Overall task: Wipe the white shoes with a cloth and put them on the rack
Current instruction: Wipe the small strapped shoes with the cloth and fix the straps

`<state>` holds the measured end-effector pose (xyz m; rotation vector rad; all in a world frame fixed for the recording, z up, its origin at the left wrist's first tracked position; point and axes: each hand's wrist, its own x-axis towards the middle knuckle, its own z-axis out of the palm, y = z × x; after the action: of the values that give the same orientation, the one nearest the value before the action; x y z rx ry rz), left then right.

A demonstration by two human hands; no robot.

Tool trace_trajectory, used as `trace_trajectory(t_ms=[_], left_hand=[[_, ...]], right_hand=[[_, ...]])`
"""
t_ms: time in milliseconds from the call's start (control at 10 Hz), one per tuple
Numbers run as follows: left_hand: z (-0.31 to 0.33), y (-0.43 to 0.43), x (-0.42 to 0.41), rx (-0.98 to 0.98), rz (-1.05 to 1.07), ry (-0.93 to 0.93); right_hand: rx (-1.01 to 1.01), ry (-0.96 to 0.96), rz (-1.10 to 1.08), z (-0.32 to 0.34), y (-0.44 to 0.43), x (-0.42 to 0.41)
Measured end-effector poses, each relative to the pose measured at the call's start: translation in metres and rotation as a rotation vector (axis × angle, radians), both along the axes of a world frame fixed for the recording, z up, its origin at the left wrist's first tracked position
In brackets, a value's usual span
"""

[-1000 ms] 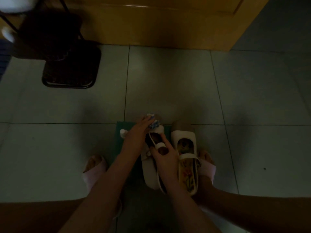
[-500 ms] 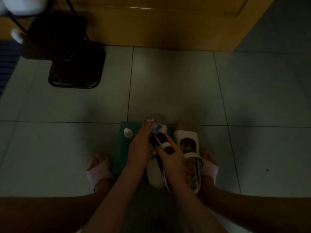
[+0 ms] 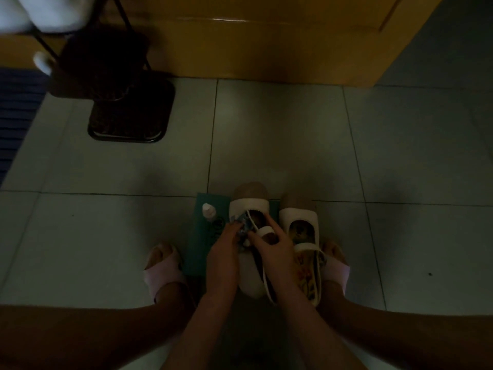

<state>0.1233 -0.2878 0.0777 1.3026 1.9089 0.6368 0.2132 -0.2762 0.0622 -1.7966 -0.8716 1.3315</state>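
Two white strap shoes lie side by side on the floor between my feet. My right hand grips the left shoe at its opening, fingers around the strap. My left hand presses a small blue-patterned cloth against that shoe's inner left edge. The other white shoe lies just to the right, untouched, its flowered insole showing. The dark shoe rack stands at the upper left, with white shoes on its upper shelves.
A small white bottle stands on a green mat left of the shoes. My feet in pink slippers flank the shoes. A wooden door runs along the far side. A dark blue striped mat lies at the left edge.
My left hand with the cloth has slid back from the held shoe's toe to the side of its opening. The camera has tilted slightly; the right hand keeps its grip.
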Motion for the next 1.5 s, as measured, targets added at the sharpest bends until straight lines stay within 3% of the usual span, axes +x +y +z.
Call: trace_trajectory(t_ms=[200,300,500,600,800,1200,1400,1500], left_hand=[[0.034,0.056,0.002,0.207,0.079,-0.055],[0.054,0.1,0.005,0.293,0.002,-0.115],[0.022,0.131,0.004,-0.191,-0.29,-0.192],[0.006,0.117,-0.018,-0.061,-0.534,0.047],[0.0,0.094,-0.004,-0.007,-0.396,-0.014],[-0.009,0.054,-0.009,0.083,-0.361,-0.02],[-0.005,0.03,-0.005,0.038,-0.11,-0.254],[0.014,0.032,-0.003,0.048,-0.066,-0.218]], right_hand=[[0.001,0.036,0.019,0.0,-0.002,0.007],[-0.007,0.027,0.031,0.0,-0.003,0.007],[-0.017,0.021,0.01,-0.002,-0.001,0.007],[-0.008,0.009,-0.021,-0.005,-0.001,0.004],[0.009,0.06,-0.053,-0.006,-0.004,0.005],[0.044,0.081,-0.091,-0.007,-0.005,0.003],[0.044,0.084,-0.09,-0.009,-0.006,0.001],[0.05,0.079,-0.058,-0.007,-0.007,0.004]])
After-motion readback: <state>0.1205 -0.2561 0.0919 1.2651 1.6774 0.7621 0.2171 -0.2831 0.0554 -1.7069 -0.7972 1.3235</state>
